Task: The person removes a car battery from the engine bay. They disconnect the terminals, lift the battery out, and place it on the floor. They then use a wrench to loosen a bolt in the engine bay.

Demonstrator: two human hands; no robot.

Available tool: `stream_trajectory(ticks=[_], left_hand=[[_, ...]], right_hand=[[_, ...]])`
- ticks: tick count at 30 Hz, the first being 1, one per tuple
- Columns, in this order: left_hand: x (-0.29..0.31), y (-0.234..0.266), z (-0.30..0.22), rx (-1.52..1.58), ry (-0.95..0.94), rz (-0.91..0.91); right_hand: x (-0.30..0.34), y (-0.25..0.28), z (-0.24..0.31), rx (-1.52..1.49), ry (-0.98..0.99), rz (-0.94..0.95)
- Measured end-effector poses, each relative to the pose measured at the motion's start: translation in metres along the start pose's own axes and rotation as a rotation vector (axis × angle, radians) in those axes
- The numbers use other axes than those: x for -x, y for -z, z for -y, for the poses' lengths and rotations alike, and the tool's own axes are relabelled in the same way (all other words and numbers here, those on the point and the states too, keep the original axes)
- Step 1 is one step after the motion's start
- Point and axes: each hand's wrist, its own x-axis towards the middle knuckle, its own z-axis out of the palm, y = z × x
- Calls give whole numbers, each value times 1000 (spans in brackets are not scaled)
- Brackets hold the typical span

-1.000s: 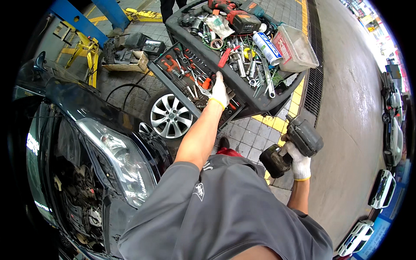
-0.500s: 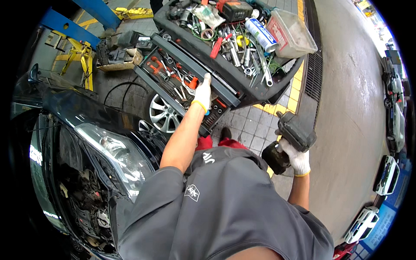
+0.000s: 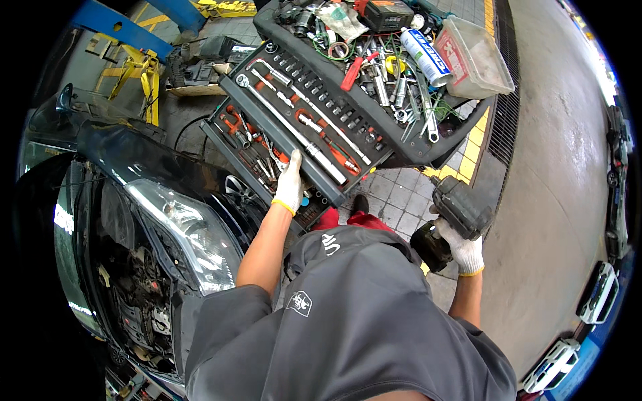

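My left hand (image 3: 289,186), in a white knit glove, is closed on the front edge of an upper tool drawer (image 3: 271,128). Its thumb lies on top of the edge; the other fingers are mostly hidden. In that pulled-out drawer lie a long torque wrench (image 3: 284,123), an extension bar (image 3: 328,123) and rows of sockets (image 3: 319,93). Below it, a lower drawer (image 3: 217,136) also stands out, holding orange-handled tools and wrenches. Off to the right, my gloved right hand (image 3: 460,248) is wrapped round the grip of a black cordless impact wrench (image 3: 461,206), held away from the cart.
The cart top (image 3: 394,144) is heaped with wrenches, a spray can (image 3: 426,57) and a clear plastic bin (image 3: 475,57). A dark car (image 3: 180,220) with its engine bay exposed stands close on the left. Yellow-and-blue lift parts (image 3: 152,80) are beyond it. A floor grate (image 3: 505,127) runs at right.
The upper drawer has slid out toward me with my left hand on its edge, uncovering the sockets and long tools. The right hand still holds the impact wrench.
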Motion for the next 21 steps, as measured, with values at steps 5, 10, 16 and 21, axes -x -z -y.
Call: stream_trajectory(ticks=[5, 10, 16, 21], left_hand=[[28, 46, 1, -45, 25, -108], [60, 74, -3, 18, -7, -206], [70, 84, 3, 69, -74, -227], [56, 107, 10, -68, -63, -291]], right_hand=[[-15, 4, -7, 77, -14, 69], [-32, -6, 2, 92, -15, 164], [-49, -16, 8, 150, 41, 206], [-47, -21, -3, 12, 13, 180]])
